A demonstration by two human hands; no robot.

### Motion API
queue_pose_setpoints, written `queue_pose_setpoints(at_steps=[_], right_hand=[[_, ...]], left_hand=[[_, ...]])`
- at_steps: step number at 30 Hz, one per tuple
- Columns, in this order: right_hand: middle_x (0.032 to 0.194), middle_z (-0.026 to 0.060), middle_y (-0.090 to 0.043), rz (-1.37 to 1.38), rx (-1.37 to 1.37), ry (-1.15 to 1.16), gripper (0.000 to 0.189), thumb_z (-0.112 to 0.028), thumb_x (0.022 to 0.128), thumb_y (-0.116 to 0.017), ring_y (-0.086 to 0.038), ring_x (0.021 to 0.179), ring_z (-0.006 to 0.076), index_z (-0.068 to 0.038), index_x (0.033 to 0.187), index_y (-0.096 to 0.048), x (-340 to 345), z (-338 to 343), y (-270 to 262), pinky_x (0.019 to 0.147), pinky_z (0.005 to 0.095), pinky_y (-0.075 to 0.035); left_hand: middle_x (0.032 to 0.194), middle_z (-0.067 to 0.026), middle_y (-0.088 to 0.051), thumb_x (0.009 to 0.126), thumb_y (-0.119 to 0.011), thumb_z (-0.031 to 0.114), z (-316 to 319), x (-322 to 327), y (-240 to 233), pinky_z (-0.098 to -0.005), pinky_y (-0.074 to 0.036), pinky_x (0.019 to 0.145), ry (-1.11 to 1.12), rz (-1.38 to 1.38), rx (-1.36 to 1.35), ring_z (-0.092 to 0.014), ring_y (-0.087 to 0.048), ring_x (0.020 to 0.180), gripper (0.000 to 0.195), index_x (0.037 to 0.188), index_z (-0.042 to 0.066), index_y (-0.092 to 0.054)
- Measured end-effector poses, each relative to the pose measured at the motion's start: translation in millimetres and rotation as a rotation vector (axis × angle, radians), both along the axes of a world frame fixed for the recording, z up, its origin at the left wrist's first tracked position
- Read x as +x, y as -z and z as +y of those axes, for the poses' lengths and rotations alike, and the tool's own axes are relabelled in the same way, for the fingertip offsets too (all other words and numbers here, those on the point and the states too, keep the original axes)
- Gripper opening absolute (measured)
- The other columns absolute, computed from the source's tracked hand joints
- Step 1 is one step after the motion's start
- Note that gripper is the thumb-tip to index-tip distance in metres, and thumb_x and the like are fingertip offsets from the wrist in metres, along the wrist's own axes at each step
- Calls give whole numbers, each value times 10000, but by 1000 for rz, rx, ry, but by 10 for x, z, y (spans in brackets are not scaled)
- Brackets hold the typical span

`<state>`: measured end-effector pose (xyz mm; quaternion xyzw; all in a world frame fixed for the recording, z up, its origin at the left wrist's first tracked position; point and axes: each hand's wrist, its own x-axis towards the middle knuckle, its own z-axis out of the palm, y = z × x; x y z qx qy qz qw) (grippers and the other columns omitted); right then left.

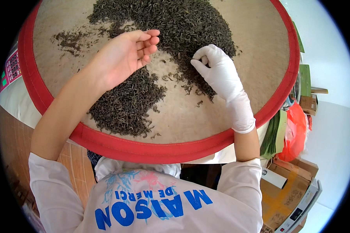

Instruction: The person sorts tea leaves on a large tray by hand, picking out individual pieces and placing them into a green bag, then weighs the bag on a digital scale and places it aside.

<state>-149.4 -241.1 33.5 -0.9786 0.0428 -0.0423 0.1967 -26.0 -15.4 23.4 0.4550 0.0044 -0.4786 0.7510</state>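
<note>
Dark, curled dried tea leaves form a large heap [178, 23] at the far middle of a round, shallow tray with a red cloth rim [157, 153]. A smaller pile of the leaves [122, 107] lies nearer me, below my bare left hand [134, 49]. That hand is raised with its palm turned to the right and its fingers curled; whether a leaf is between thumb and forefinger cannot be told. My right hand [214, 65], in a white glove, is over the right edge of the heap, thumb and forefinger bent towards each other. Nothing is plainly seen between them. Fine leaf bits [70, 42] are scattered at the left.
At the left edge is a pink panel with keys [13, 68]. Right of the tray are green packets [272, 135], a red plastic bag [293, 134] and small boxes. Lower right, a taped cardboard box [288, 189] stands beside a grey device [299, 209].
</note>
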Motion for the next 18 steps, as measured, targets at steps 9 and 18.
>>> queue_pose_setpoints(at_steps=[9,18], right_hand=[[893,-1,-654,209,983,199,203,-180,970,-674,-557,774,75,2,1059,-669,-48,184,-178,717,230,-479],[851,-2,-651,210,1076,266,199,-195,980,-653,-564,731,60,-11,1056,-661,-65,336,-54,672,218,-470]], left_hand=[[1211,-119,-651,1027,-515,176,-32,-204,95,-289,-503,1003,200,-42,-5,-177,-630,1139,326,1284,-19,-567],[1194,-131,-666,1010,-586,240,-76,-287,116,-294,-509,1004,257,-86,5,-186,-640,1146,372,1291,-3,-571]])
